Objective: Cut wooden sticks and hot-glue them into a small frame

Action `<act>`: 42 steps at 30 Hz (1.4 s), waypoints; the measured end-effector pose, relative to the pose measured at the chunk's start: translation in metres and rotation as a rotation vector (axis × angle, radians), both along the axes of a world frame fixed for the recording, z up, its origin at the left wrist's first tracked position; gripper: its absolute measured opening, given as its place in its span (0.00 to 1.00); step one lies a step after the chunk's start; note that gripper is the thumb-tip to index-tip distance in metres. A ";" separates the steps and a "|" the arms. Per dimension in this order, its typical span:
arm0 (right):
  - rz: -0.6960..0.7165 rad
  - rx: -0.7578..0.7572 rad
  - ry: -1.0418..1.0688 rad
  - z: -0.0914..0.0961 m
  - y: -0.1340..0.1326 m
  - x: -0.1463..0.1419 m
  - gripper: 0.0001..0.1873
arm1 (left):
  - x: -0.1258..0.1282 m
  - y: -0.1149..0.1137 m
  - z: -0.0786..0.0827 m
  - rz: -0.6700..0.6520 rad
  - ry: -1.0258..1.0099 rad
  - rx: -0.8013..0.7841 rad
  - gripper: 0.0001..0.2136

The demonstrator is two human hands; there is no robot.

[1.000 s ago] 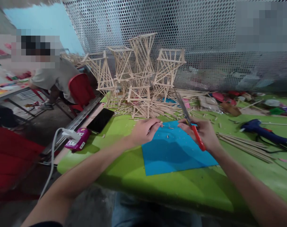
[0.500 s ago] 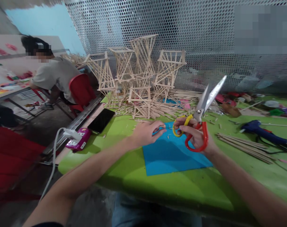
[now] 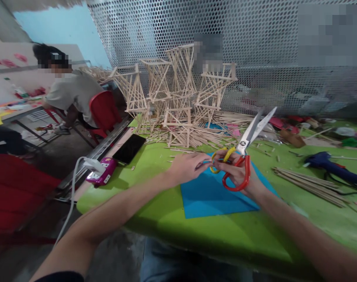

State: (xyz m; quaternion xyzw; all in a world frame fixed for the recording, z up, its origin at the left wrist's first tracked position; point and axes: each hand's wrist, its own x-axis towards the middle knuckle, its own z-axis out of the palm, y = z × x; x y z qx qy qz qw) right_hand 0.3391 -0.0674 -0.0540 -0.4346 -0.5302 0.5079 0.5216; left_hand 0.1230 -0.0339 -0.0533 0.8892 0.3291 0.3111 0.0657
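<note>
Head | scissors (image 3: pixel 243 144): likely stiff, light; hold by loops (image 3: pixel 247 170) | right hand (image 3: pixel 239 172): fingers gripping them | left hand (image 3: pixel 185 169): fingers pinched, contents unclear

Both forearms (image 3: pixel 128 205) reach forward and inward — left grip (image 3: pixel 187 166) knuckles-up and pinched, right grip (image 3: pixel 238 172) loosely curled — the two nearly meeting.

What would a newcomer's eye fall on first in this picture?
Probably the wooden stick towers standing in the middle, before the perforated metal screen. Next, the red-and-yellow-handled scissors in the right grip, blades parted. Then the bright blue sheet below, on the green table.
</note>
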 end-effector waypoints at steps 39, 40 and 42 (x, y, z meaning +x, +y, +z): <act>0.123 0.125 -0.210 0.018 -0.016 -0.001 0.16 | 0.008 0.006 0.007 -0.209 -0.791 -0.708 0.23; 0.105 0.139 -0.240 0.020 -0.016 0.006 0.15 | 0.007 0.006 0.009 -0.215 -0.787 -0.727 0.23; 0.034 0.174 -0.354 0.025 -0.015 0.029 0.14 | 0.004 0.008 0.011 -0.210 -0.781 -0.738 0.21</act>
